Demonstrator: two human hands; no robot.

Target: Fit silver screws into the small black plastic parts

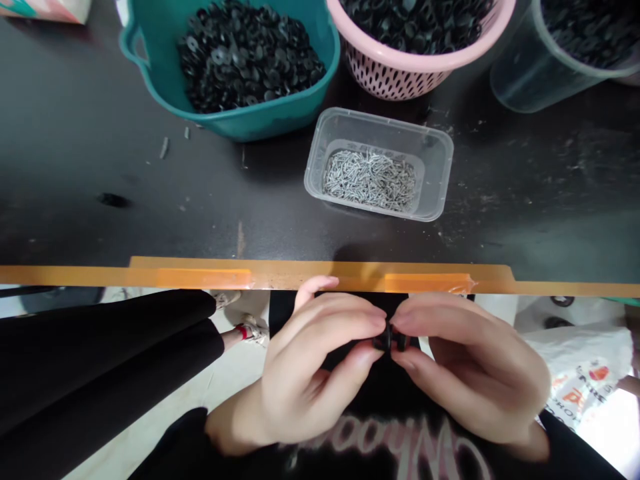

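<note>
Just in front of the table edge, my left hand [315, 363] and my right hand [475, 367] meet fingertip to fingertip. A small black plastic part [383, 339] is pinched between my left thumb and index finger. Against it, my right thumb and index finger pinch another small black piece [401, 340]. The two pieces touch or nearly touch; whether they are joined I cannot tell, since the fingertips cover most of them. Beyond the hands stands a clear plastic tub [435, 180] with many small silvery metal pins [370, 180] in it.
A teal basin [255, 123] of black round parts, a pink basket [400, 70] of black parts and a clear bucket [525, 80] stand at the back. Orange tape [320, 273] lines the table edge. A black piece [114, 200] lies left. Another person's legs [125, 353] show at left.
</note>
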